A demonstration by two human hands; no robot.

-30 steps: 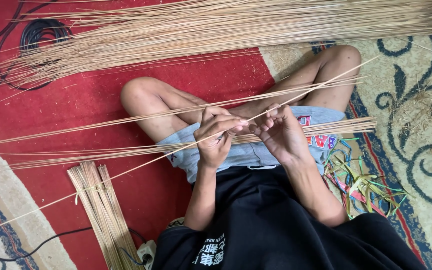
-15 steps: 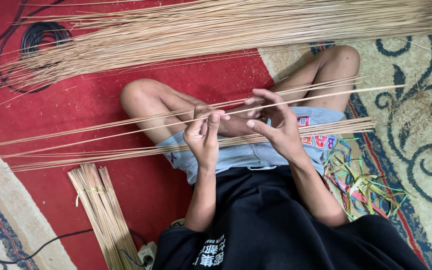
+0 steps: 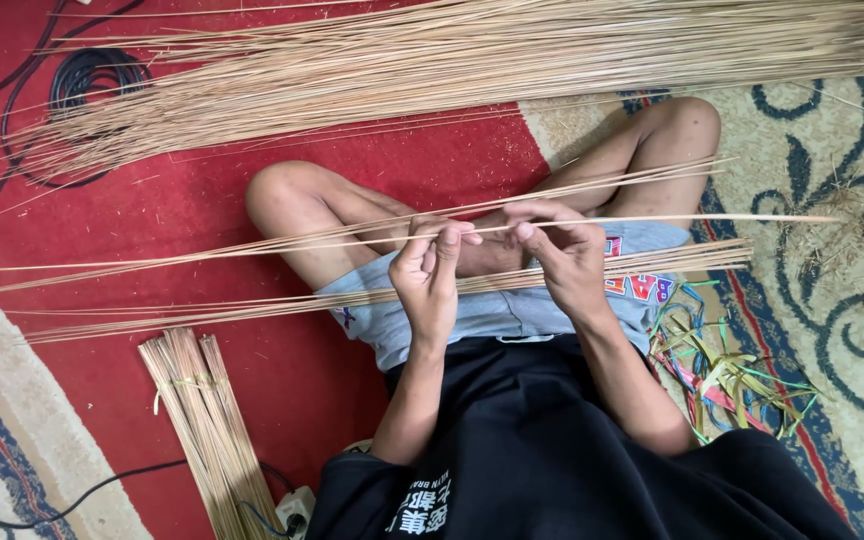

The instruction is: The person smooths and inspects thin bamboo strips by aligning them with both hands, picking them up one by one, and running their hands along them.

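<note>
I sit cross-legged on a red carpet. My left hand (image 3: 430,272) and my right hand (image 3: 560,250) pinch the same thin, pale stick (image 3: 712,219), which runs level from far left to far right above my knees. A few more long sticks (image 3: 252,244) fan out to the left just under it. A flat bundle of sticks (image 3: 202,311) lies across my lap beneath both hands.
A big heap of long pale sticks (image 3: 432,60) lies across the carpet beyond my knees. A tied short bundle (image 3: 207,425) rests at lower left, near a white power strip (image 3: 294,508). Coiled black cable (image 3: 97,75) at upper left. Coloured strips (image 3: 722,370) lie at right.
Both hands have come closer together on the single stick, which has swung from slanted to level. The sticks under it have shifted slightly.
</note>
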